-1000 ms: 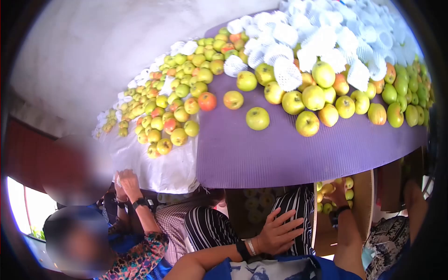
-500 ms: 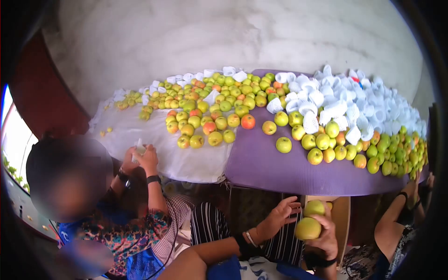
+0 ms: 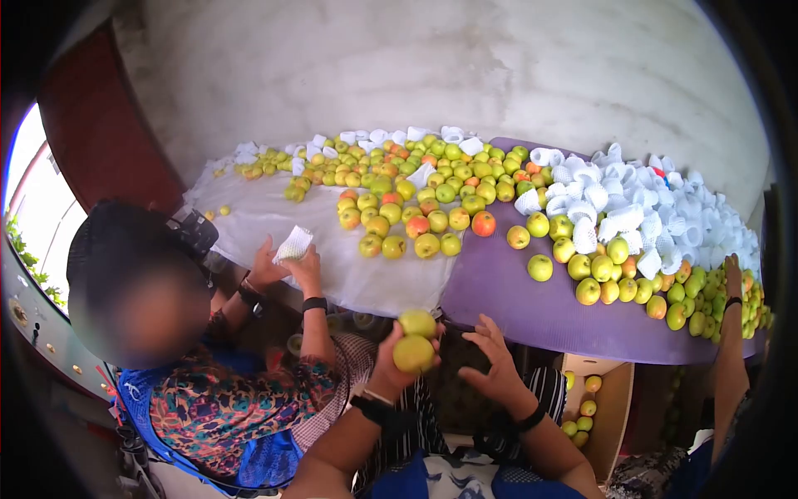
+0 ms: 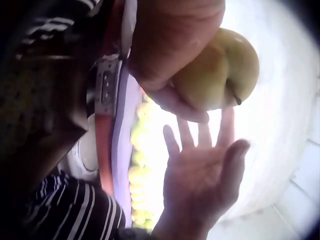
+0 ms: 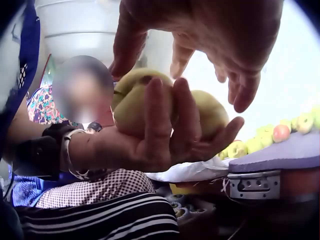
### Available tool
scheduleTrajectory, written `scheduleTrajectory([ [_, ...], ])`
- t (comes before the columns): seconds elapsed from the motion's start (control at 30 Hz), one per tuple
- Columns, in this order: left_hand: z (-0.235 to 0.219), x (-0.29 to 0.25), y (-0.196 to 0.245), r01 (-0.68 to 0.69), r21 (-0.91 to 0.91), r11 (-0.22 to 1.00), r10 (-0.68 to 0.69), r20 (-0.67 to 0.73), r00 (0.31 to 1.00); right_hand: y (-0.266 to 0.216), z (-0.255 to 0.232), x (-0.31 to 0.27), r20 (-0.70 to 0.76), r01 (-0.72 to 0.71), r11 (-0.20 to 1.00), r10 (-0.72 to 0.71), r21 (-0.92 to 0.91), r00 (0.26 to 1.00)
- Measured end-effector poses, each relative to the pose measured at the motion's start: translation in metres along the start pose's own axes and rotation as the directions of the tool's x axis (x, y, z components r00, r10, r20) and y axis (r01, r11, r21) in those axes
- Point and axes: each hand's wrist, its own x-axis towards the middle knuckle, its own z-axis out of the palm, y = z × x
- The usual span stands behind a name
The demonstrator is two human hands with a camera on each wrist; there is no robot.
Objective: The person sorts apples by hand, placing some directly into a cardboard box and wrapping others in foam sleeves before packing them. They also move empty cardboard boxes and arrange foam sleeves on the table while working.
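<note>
In front of the lap, my left hand (image 3: 387, 366) grips two yellow-green apples, an upper apple (image 3: 416, 323) and a lower apple (image 3: 413, 354). The right wrist view shows its fingers (image 5: 158, 112) curled up around both. My right hand (image 3: 497, 368) is beside them, fingers spread and holding nothing. Seen from the left wrist, that right palm (image 4: 197, 180) faces the apples, and one apple (image 4: 220, 70) shows its stem. Right of my knees stands a cardboard box (image 3: 617, 412) with several apples (image 3: 583, 423) in it.
Apples (image 3: 426, 245) are spread over a white cloth (image 3: 357, 279) and a purple sheet (image 3: 507, 308). White foam nets (image 3: 657, 208) are heaped at the back right. On the left, a seated person holds a foam net (image 3: 294, 244). Another person's arm (image 3: 731, 333) reaches in from the right.
My right hand was down in the box, then lifted two apples out. Both apples are now in my left hand, further left, and my right hand is free. The head view has swung left.
</note>
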Motion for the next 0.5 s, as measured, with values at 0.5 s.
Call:
scheduleTrajectory([
  [0.5,-0.099,0.091,0.206,-0.559,0.211,0.802,0.574,-0.532,0.623,0.079,0.05,-0.033,0.281,-0.461,0.887,0.453,-0.042,0.846],
])
